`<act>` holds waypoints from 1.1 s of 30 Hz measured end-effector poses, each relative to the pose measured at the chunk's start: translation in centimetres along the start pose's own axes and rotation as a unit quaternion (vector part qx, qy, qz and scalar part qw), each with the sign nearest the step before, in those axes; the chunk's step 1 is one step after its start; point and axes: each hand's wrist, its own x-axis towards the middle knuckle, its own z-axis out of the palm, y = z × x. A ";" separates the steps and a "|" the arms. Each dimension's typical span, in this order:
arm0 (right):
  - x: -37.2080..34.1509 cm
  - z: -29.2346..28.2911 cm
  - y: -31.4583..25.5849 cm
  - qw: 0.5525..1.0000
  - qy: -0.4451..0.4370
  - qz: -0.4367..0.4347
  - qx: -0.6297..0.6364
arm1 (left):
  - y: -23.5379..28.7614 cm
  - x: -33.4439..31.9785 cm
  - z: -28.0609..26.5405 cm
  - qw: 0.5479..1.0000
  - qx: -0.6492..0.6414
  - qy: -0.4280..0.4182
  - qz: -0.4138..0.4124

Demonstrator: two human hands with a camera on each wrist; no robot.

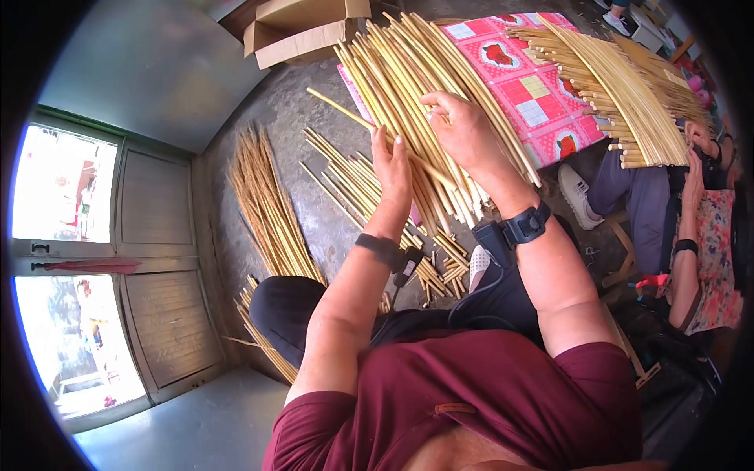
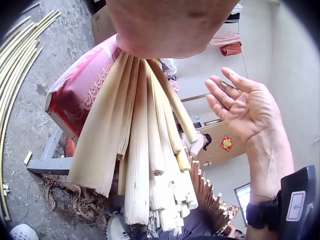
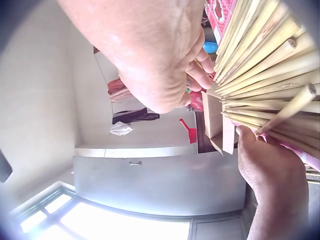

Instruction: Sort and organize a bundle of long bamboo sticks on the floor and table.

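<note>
My left hand holds one long straw-coloured stalk between thumb and fingers; the stalk slants over a thick pile of similar stalks. In the right wrist view the stalk's cut end sticks out past my left hand. My right hand hovers beside it above the pile, fingers loosely bent and holding nothing. From the left wrist view, its palm shows with the fingers apart. Cut ends of the pile fan out below my left hand there.
The pile lies on a table with a pink patterned cloth. More stalks lie on the floor at left, with short offcuts near my feet. At right, another person works at a second bundle. A cardboard box stands behind.
</note>
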 end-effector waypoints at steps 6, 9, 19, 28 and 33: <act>-0.2 -0.4 -0.7 0.999 -0.037 0.035 -0.009 | 0.1 0.4 0.2 0.977 0.170 -0.042 0.120; -0.5 -0.4 0.0 0.994 -0.066 -0.004 -0.088 | -0.5 0.9 -0.1 0.969 0.185 -0.053 0.152; -1.2 0.5 1.2 0.972 -0.175 0.055 -0.145 | 0.5 -0.6 -0.3 0.953 0.168 -0.114 0.224; -0.9 0.3 1.6 0.978 -0.164 0.048 -0.122 | 2.2 -1.0 -0.2 0.920 0.267 -0.087 0.273; -1.1 -0.5 0.4 0.978 -0.152 0.078 -0.119 | -0.6 -0.2 -2.1 0.990 0.057 -0.056 0.117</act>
